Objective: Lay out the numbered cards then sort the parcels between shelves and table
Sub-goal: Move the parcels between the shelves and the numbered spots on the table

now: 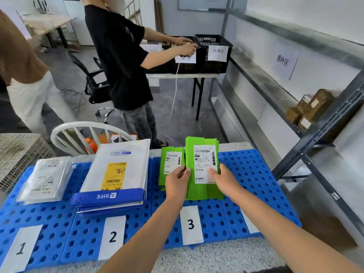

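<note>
Two bare forearms reach in from the near edge over a speckled table. Between them lies card 3, just nearer than the grip. Card 2 and card 1 lie further left, and another white card is half hidden under the right forearm.

The left hand and right hand together grasp a green parcel by its lower edges, thumbs pressed on its white shipping label, fingers behind. The label reads "棕色M" under a barcode. The parcel is held upright above the blue perforated mats, beyond card 3.

Touching the left of the grip, a smaller green parcel lies flat. Further left sits a stack of white-and-blue mailers with a yellow label, then clear poly bags.

Right of the grip stands a metal shelf holding brown parcels, with a sign reading "缓冲区". Far beyond the grip, a person in a black shirt reaches into black crates, one of them labelled "处理中".
</note>
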Motion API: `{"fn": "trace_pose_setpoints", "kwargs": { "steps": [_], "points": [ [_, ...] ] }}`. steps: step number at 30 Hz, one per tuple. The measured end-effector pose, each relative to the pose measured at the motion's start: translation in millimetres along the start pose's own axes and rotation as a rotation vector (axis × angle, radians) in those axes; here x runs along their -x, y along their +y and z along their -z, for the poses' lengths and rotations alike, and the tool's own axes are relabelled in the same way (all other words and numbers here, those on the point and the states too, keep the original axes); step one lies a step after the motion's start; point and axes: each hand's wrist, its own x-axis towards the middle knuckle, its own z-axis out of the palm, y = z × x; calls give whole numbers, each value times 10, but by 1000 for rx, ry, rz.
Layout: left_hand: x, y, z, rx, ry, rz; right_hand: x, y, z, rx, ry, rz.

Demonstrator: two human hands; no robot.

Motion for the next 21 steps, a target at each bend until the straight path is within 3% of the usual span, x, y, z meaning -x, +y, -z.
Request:
{"fn": "trace_pose_setpoints", "kwargs": {
  "steps": [14,21],
  "points": [
    [-888,-114,-24,-121,-89,31,-818,-29,-248,-23,6,-102],
    [-1255,-256,-271,-209,-58,139,-1225,86,-236,78,-51,-174]
  ]
}}
